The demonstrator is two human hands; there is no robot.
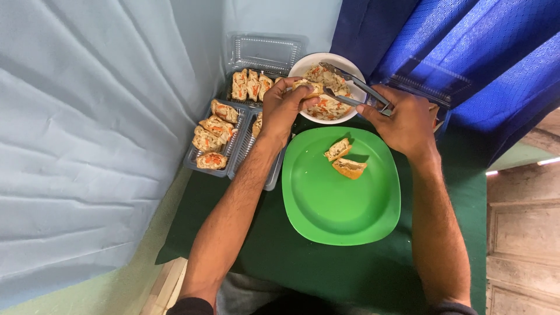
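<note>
Now | left hand (pixel 284 105) grips pastry (pixel 309 87) | right hand (pixel 402 119) clenches tongs (pixel 350 87) (over bowl (pixel 303 65)) | I fear filling spilling if overstuffed.

Food-prep stall, cloth-draped walls (pixel 87 116), filled clear takeaway trays (pixel 213 143), green-covered table (pixel 326 262)

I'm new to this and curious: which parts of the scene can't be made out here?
Head view only:
- Pocket: mostly covered by the left hand.
- Tongs: handles hidden inside the right hand.
- Bowl: its filling is too fine to identify.
- Clear box: blends into the blue cloth, contents unseen.
</note>
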